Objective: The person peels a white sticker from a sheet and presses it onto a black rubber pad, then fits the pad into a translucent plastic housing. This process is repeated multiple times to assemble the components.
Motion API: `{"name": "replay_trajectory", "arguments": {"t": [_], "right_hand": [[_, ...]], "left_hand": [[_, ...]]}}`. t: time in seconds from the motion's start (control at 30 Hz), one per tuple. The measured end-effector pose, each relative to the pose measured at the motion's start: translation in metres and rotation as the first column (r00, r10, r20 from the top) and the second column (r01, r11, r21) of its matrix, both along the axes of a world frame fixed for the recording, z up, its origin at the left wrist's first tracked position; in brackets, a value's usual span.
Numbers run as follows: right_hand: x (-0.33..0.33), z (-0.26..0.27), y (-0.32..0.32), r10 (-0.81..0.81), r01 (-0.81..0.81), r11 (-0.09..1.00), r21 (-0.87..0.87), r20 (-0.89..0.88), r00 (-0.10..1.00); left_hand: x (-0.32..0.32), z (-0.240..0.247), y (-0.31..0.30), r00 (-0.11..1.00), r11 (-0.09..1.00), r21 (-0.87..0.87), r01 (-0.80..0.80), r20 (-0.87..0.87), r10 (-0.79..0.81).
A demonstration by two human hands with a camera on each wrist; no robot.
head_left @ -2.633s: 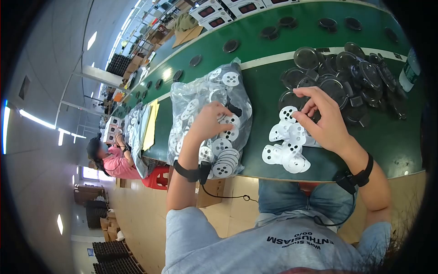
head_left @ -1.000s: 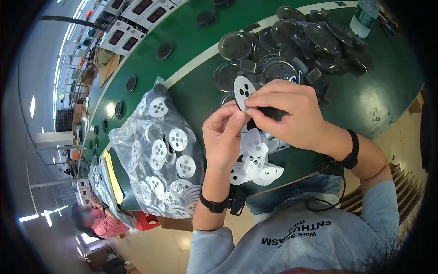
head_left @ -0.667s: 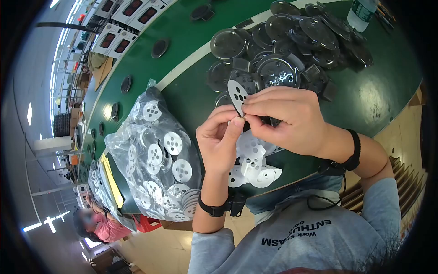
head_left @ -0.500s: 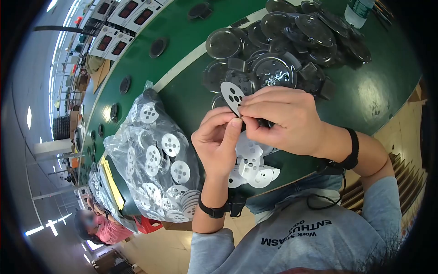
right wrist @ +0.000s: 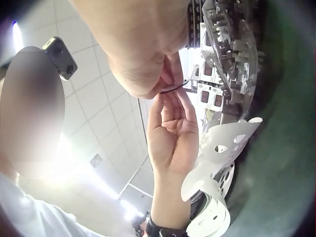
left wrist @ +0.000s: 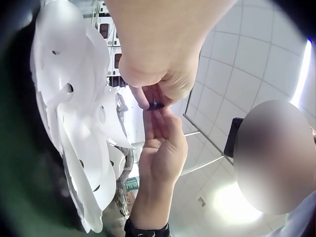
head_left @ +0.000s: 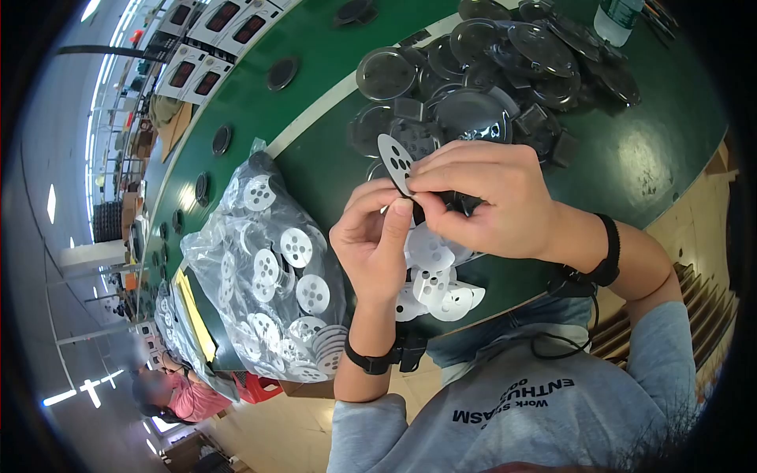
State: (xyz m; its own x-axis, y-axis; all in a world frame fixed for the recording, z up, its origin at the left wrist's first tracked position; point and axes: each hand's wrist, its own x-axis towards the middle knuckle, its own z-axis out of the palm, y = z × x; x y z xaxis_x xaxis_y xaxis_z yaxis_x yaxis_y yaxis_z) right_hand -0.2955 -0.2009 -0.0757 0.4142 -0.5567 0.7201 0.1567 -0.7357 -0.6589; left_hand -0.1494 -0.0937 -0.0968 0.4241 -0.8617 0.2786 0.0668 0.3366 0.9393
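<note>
Both hands pinch one round white disc with dark holes, tilted on edge above the table. The left hand holds its lower edge between thumb and fingers. From the other side the right hand grips it with thumb and fingertips. In the right wrist view the disc appears as a thin dark-edged strip between the fingertips. Loose white perforated sheets lie below the hands. A clear plastic bag of similar discs lies left of the left hand.
Dark transparent round covers are heaped beyond the hands, near a bottle. Black round parts are spaced along the green table. Printed boxes stand at the far side. A person in pink sits left.
The hands have come together from the bag and the white sheets and now hold a disc between them. Lately the disc has tilted more edge-on and shifted slightly left.
</note>
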Motion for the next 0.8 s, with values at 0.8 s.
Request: {"name": "replay_trajectory", "arguments": {"t": [0.8], "right_hand": [[-0.009, 0.025, -0.008, 0.319, -0.246, 0.940, 0.238, -0.350, 0.881]], "left_hand": [[0.040, 0.024, -0.003, 0.784, 0.987, 0.020, -0.161, -0.604, 0.141]]}}
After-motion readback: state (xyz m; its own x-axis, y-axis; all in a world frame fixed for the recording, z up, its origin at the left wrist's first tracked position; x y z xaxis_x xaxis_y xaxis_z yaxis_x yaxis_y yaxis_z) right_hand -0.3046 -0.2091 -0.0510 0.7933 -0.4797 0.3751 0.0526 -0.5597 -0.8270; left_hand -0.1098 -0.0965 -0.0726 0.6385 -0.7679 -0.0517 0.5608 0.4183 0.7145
